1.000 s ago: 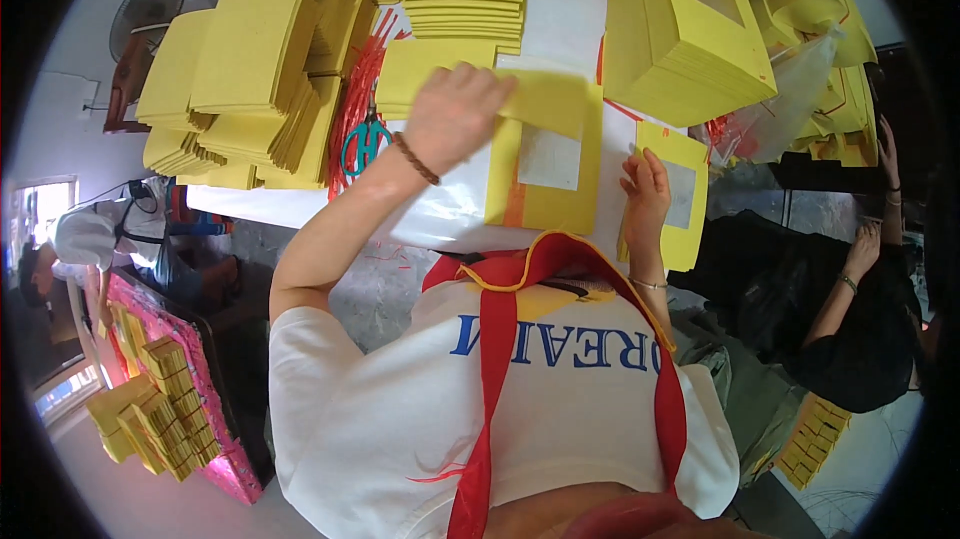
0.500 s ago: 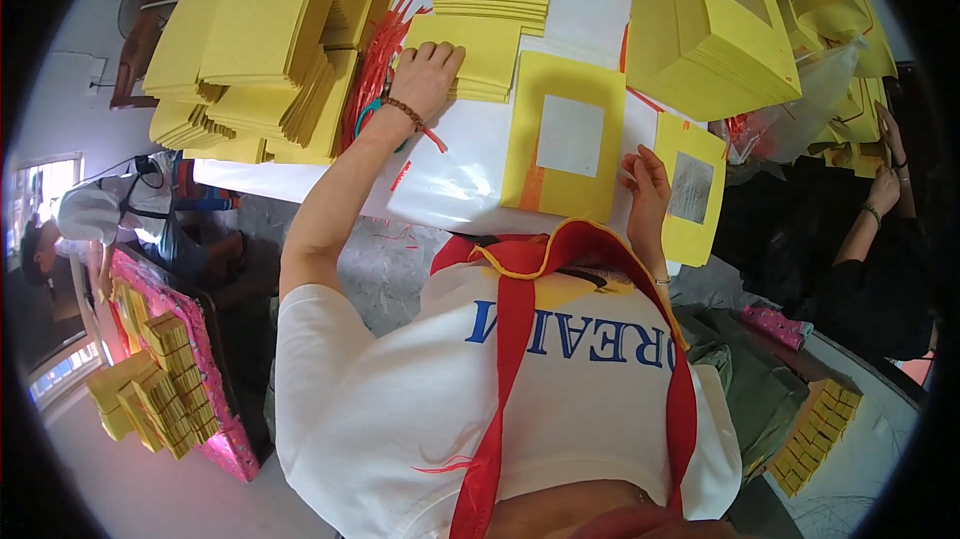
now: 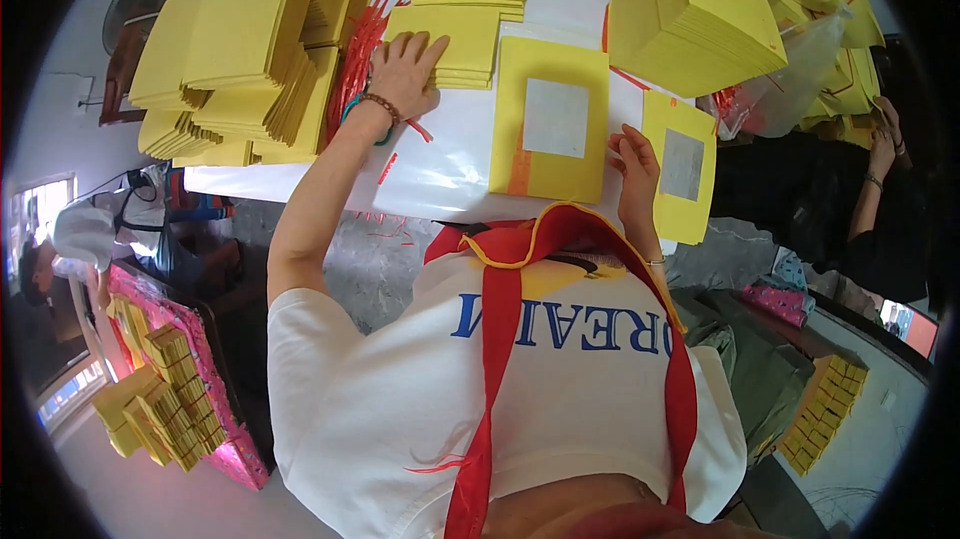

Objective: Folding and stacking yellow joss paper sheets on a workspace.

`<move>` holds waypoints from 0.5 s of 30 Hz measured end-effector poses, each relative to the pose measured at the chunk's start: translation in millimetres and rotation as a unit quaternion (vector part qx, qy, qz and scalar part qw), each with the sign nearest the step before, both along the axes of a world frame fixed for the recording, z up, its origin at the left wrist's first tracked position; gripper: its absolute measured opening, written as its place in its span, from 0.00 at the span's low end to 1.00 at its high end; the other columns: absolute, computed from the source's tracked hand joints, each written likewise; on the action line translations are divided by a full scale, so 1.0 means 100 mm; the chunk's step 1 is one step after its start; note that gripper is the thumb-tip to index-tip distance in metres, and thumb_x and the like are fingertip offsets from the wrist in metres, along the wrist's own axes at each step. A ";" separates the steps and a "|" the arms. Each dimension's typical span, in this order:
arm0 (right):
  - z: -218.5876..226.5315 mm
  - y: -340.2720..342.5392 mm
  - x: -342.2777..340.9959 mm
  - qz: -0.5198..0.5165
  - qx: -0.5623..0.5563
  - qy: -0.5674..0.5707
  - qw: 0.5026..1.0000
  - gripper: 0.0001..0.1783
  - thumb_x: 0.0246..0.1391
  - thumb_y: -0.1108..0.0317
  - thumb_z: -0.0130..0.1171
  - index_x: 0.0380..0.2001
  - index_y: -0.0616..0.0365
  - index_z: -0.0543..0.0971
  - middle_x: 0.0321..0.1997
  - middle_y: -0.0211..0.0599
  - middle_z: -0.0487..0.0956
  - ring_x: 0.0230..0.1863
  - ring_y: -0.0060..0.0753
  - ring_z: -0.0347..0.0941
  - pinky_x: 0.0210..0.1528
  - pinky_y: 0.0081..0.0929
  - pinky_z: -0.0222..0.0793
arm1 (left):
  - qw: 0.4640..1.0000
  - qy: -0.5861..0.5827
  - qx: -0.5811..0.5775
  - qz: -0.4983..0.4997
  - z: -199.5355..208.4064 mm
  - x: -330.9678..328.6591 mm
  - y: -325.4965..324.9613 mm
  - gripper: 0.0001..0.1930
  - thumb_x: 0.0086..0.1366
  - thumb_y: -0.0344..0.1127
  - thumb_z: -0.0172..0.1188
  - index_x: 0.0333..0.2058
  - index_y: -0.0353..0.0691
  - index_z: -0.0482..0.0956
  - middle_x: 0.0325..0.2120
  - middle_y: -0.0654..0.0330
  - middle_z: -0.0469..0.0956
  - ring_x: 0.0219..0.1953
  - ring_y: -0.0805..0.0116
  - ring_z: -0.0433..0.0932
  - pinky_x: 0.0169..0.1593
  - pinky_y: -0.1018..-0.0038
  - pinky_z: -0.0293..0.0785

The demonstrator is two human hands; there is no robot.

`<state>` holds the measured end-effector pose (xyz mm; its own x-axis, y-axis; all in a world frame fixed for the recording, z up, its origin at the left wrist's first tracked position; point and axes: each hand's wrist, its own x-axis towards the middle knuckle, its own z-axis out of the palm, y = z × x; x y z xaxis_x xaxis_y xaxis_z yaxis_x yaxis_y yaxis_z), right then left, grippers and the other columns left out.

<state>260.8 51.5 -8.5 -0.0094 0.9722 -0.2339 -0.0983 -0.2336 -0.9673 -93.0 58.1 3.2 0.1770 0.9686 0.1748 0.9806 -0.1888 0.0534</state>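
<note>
My left hand (image 3: 405, 77) lies with its fingers spread over the near left corner of a low stack of yellow paper (image 3: 455, 44). The sheets look like joss paper. In front of me on the white table covering (image 3: 455, 154) is a yellow paper stack with a pale silver square (image 3: 555, 119) and an orange strip. Beside its right edge my right hand (image 3: 637, 171) hovers, fingers loosely bent and apart, with nothing seen in them. Right of that hand lies another yellow stack with a grey square (image 3: 682, 169). Red strips (image 3: 355, 64) lie bunched left of my left hand.
High yellow stacks stand at the left (image 3: 245, 34) and back right (image 3: 690, 14). A clear plastic bag (image 3: 785, 89) lies at the right, near a co-worker's hands (image 3: 880, 144). Another person (image 3: 125, 209) is at the far left, by a pink-covered table (image 3: 215, 379) with yellow bundles.
My left hand's fingers have spread apart on the low stack. The right hand's fingers have bent a little more, close to the stack's edge. The whole view has shifted slightly.
</note>
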 end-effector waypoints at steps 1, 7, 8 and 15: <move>-0.02 0.00 0.01 0.005 -0.006 0.006 1.000 0.15 0.56 0.67 0.49 0.46 0.56 0.71 0.41 0.29 0.74 0.43 0.21 0.68 0.42 0.19 0.62 | 1.000 -0.003 0.012 0.003 0.05 0.01 0.00 0.36 0.43 0.32 0.57 0.56 0.49 0.59 0.52 0.52 0.61 0.55 0.53 0.56 0.54 0.52 0.51; -0.12 -0.01 0.07 0.006 -0.033 0.022 0.999 0.16 0.56 0.68 0.49 0.48 0.56 0.70 0.45 0.30 0.72 0.46 0.24 0.67 0.47 0.25 0.63 | 0.960 -0.274 -0.061 -0.007 0.32 0.51 -0.31 0.29 0.49 0.32 0.57 0.53 0.43 0.63 0.50 0.49 0.64 0.54 0.50 0.60 0.55 0.59 0.55; -0.12 -0.01 0.08 0.008 -0.033 0.020 0.999 0.17 0.55 0.68 0.49 0.49 0.57 0.69 0.47 0.32 0.71 0.47 0.25 0.67 0.49 0.26 0.63 | 0.880 -0.447 -0.163 0.008 0.28 0.62 -0.37 0.28 0.51 0.32 0.57 0.52 0.40 0.64 0.49 0.47 0.66 0.52 0.49 0.62 0.55 0.61 0.57; -0.01 0.03 0.01 0.106 -0.040 -0.034 0.993 0.23 0.56 0.67 0.49 0.55 0.60 0.63 0.53 0.38 0.69 0.50 0.28 0.66 0.50 0.27 0.63 | 0.773 -0.597 -0.163 0.138 -0.33 1.20 -0.46 0.31 0.51 0.29 0.56 0.53 0.24 0.58 0.46 0.40 0.68 0.46 0.58 0.70 0.50 0.72 0.65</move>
<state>261.7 55.0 -9.6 -0.1936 0.9281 -0.3181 0.0259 -0.3193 -0.9473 26.8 12.5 -29.7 -0.1434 0.9675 -0.2082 0.1965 0.2340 0.9522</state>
